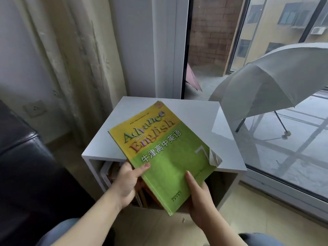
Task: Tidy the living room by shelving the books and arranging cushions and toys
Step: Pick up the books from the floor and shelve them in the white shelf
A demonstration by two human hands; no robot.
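A yellow and green English textbook (163, 153) is held face up over a small white shelf cabinet (193, 112). Its lower right cover corner curls up. My left hand (126, 181) grips the book's spine side, thumb on the cover and fingers underneath. My right hand (198, 196) grips the near bottom edge, thumb lying on the cover. Inside the cabinet's open compartment, several books (111, 174) stand at the left, partly hidden behind my left hand and the textbook.
A dark leather sofa (23, 166) fills the left side. Cream curtains (74, 68) hang behind the cabinet. An open grey umbrella (269, 80) sits beyond the glass door (284, 139) at the right. A wall socket (35, 108) is at the left.
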